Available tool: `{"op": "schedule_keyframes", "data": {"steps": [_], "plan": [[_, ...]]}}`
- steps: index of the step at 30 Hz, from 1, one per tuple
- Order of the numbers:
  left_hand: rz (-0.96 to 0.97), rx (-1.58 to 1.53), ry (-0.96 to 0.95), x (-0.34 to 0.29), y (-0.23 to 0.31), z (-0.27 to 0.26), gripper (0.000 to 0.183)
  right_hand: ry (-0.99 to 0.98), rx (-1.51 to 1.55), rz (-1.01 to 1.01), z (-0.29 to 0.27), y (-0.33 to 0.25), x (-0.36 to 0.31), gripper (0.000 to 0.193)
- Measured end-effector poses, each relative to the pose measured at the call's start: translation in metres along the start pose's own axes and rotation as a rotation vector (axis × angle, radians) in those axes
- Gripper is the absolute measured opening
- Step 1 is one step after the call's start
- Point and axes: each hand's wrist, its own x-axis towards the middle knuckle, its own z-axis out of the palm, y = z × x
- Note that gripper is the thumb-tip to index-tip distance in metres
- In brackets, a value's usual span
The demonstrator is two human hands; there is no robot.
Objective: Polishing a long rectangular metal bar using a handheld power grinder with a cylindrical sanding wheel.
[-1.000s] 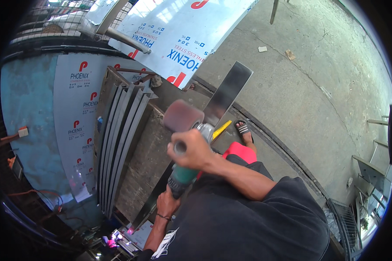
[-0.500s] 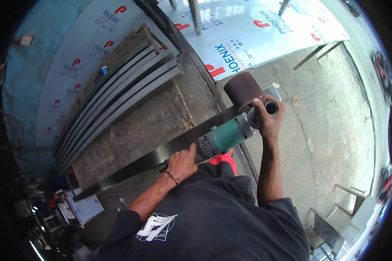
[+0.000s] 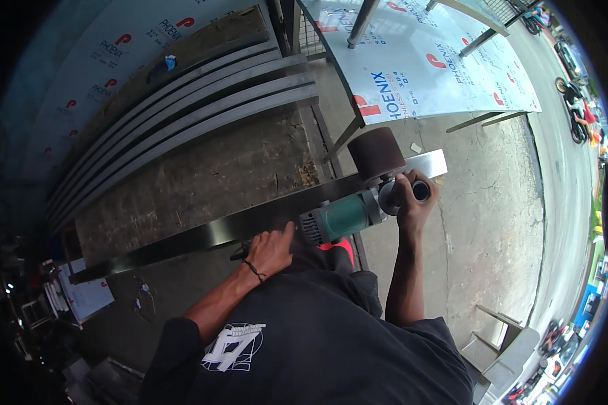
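Note:
A green drum sander point(image 3: 346, 217) with a dark reddish-brown abrasive drum point(image 3: 377, 154) lies across my front. My right hand point(image 3: 415, 197) is wrapped round the tube-shaped front handle beside the drum. At the tool's back end, my left hand point(image 3: 271, 250) closes round the dark rear grip, index finger stretched along it; the grip is mostly hidden under the hand. Beneath the drum runs a long shiny metal bar point(image 3: 226, 229), along the near edge of a worn wooden bench point(image 3: 203, 172). The drum is over the bar near its bright right end; whether it touches is hard to tell.
Several grey metal bars point(image 3: 203, 115) lie side by side on the bench's far part. A film-covered steel table point(image 3: 412, 88) stands at the back right. Metal frames point(image 3: 500, 344) stand at lower right, and a road with parked motorbikes point(image 3: 574, 111) runs beyond.
The view has shifted and turned slightly. The sander has moved left along the bar, so more of the bar's bright right end shows. Both hands keep their hold.

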Motion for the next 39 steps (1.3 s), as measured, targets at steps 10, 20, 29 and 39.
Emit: {"op": "schedule_keyframes", "data": {"steps": [10, 20, 29, 39], "plan": [[0.004, -0.009, -0.004, -0.025, -0.047, 0.001, 0.061, -0.041, -0.094, -0.025, 0.040, 0.007, -0.029, 0.031], [-0.147, 0.065, -0.063, -0.050, -0.065, -0.008, 0.059, -0.186, -0.089, -0.046, 0.061, -0.002, -0.050, 0.022], [-0.183, 0.136, 0.011, -0.005, 0.008, -0.018, 0.054, -0.071, -0.024, -0.094, 0.008, 0.025, 0.006, 0.024], [-0.158, 0.093, 0.368, -0.034, -0.048, -0.002, 0.070, -0.299, 0.061, -0.557, 0.070, -0.062, -0.004, 0.025]]}}
